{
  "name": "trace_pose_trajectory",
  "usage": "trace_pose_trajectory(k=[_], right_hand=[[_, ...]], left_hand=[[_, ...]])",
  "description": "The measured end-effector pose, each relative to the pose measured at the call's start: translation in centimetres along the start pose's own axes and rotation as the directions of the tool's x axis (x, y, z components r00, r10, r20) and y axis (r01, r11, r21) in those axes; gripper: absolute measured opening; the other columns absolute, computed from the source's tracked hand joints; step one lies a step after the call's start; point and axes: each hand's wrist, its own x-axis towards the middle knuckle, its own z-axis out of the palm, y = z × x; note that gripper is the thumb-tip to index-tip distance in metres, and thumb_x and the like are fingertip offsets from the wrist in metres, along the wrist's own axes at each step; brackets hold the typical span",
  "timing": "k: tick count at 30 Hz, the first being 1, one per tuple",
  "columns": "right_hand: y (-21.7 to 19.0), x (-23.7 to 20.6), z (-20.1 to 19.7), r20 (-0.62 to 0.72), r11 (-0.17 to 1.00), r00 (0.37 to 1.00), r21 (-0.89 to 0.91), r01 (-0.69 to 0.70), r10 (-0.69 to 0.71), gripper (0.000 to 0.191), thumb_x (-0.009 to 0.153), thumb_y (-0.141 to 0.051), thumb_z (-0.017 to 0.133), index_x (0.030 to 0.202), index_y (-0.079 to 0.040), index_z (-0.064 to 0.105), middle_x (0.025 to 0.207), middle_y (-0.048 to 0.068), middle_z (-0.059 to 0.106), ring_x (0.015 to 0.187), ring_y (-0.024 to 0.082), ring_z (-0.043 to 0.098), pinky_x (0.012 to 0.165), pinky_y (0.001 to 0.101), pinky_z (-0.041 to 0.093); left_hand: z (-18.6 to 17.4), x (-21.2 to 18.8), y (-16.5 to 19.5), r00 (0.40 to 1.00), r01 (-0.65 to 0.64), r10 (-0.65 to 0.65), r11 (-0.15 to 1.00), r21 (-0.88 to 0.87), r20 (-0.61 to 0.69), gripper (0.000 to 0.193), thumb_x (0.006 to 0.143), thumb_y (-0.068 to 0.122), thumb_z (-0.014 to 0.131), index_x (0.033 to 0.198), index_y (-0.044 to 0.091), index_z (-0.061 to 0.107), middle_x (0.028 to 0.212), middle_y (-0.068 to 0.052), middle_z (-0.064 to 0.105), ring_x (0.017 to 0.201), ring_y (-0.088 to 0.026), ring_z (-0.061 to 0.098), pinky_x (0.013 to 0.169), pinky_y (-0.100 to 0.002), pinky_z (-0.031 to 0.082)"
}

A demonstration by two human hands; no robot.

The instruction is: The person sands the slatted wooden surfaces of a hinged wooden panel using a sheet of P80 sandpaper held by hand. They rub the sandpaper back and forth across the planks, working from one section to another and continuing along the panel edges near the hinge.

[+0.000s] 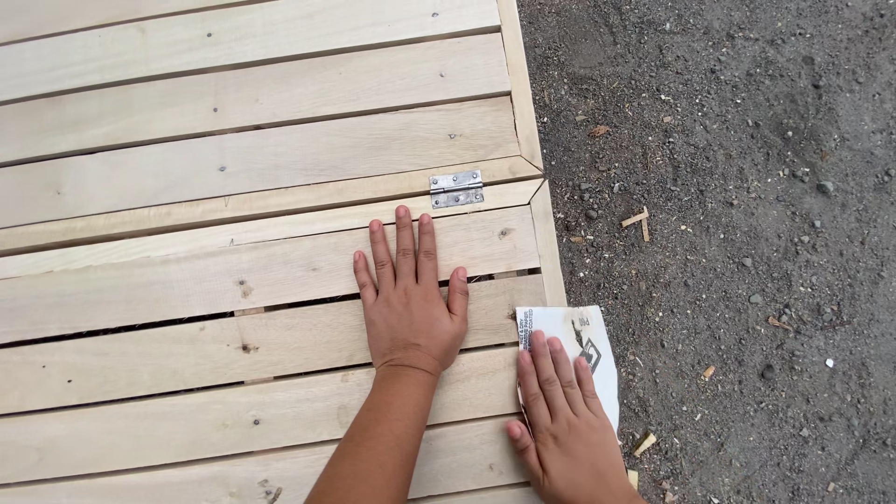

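- A person kneels or bends over a pale wooden slatted panel [233, 168] lying flat on dark, gravelly ground [747, 187], seen from above.
- The left hand [408, 299] lies flat on a slat near the panel's right side, fingers stretched out and close together, palm down; its grip closes on nothing and it only presses on the wood.
- The right hand [565, 425] presses a white sheet of sandpaper [583, 350], printed backing up, against the right edge frame of the panel, fingers straight on top of the sheet; the grip is open and flat, pinning the paper rather than clenched round it.
- The sandpaper sits at the panel's outer edge, partly overhanging toward the ground, just right of the left hand.
- A small metal hinge [456, 189] joins two sections of the panel, above the left hand and well apart from the sandpaper.
- Wood chips [637, 220] and small stones lie scattered on the ground beside the panel.
- Likely risks, as a judgement: the overhanging sheet could fold or slip off the edge under a flat-fingered hold; bare fingers running along raw wood could pick up splinters; grit from the ground could get under the paper and scratch the wood; a fingertip could catch in the gaps between slats.
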Motion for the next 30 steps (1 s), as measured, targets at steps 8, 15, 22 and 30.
trace_pose_trajectory(k=[8,15,22,30], right_hand=[[3.3,11.0,0.7,-0.048,0.991,0.99,0.019,-0.132,0.133,0.072,0.104,-0.045,0.031,0.156,0.005,0.027,0.165,0.027,0.02,0.154,0.041,0.017,0.122,0.0549,0.013],[3.7,17.0,-2.4,-0.083,0.99,0.987,0.049,-0.133,0.136,0.071,0.107,-0.042,0.029,0.159,0.005,0.024,0.167,0.026,0.017,0.155,0.038,0.012,0.123,0.0524,0.009],[0.1,1.1,1.0,-0.095,0.995,0.99,-0.011,-0.104,0.102,0.064,0.103,-0.048,0.029,0.157,-0.013,0.03,0.164,0.026,0.018,0.154,0.041,0.013,0.121,0.0554,0.01],[3.8,16.6,-1.6,-0.095,0.975,0.972,0.063,-0.211,0.217,0.073,0.107,-0.045,0.03,0.159,0.007,0.025,0.166,0.028,0.017,0.155,0.042,0.013,0.124,0.0521,0.012]], left_hand=[[0.2,0.0,-0.1,1.0,-0.005,0.005,1.0,0.008,-0.002,0.072,0.101,0.054,0.026,0.161,0.016,0.017,0.17,-0.008,0.007,0.155,-0.033,0.001,0.122,-0.054,0.002],[0.0,0.0,0.0,1.0,-0.005,0.005,1.0,0.004,0.003,0.073,0.1,0.054,0.026,0.161,0.016,0.016,0.169,-0.008,0.005,0.155,-0.032,0.0,0.122,-0.053,0.002],[0.1,0.0,-0.1,1.0,-0.004,0.004,1.0,0.006,-0.019,0.072,0.101,0.054,0.026,0.161,0.016,0.018,0.17,-0.008,0.006,0.155,-0.033,0.001,0.123,-0.053,0.002],[-0.1,0.0,-0.1,1.0,-0.011,0.011,1.0,0.003,-0.015,0.073,0.101,0.054,0.027,0.162,0.015,0.018,0.17,-0.009,0.008,0.155,-0.033,0.002,0.123,-0.054,0.003]])
